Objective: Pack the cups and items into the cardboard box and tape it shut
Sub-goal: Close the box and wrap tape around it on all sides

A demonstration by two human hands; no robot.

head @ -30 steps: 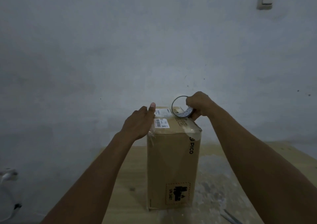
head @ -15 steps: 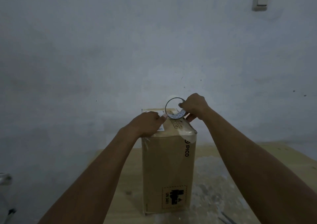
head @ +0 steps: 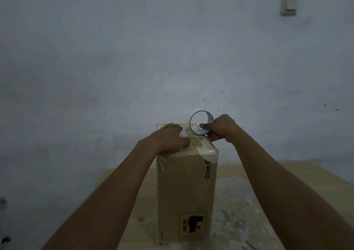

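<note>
A tall brown cardboard box [head: 183, 192] stands closed on the wooden table, with "PICO" printed down its right edge and clear tape over its top front corners. My left hand [head: 168, 140] rests on the box top, its fingers curled down over the white label. My right hand [head: 220, 128] grips a nearly used-up roll of clear tape [head: 200, 124], held upright just above the box's top right. No cups or other items show.
The wooden table [head: 268, 188] has whitish smears to the right of the box. A grey wall stands close behind, with a light switch [head: 289, 5] high on the right. A thin dark object [head: 252, 247] lies at the table's near right edge.
My left hand has gone from the box's left edge onto its top, pressing there. My right hand has kept hold of the tape roll and lifted it a little above the top.
</note>
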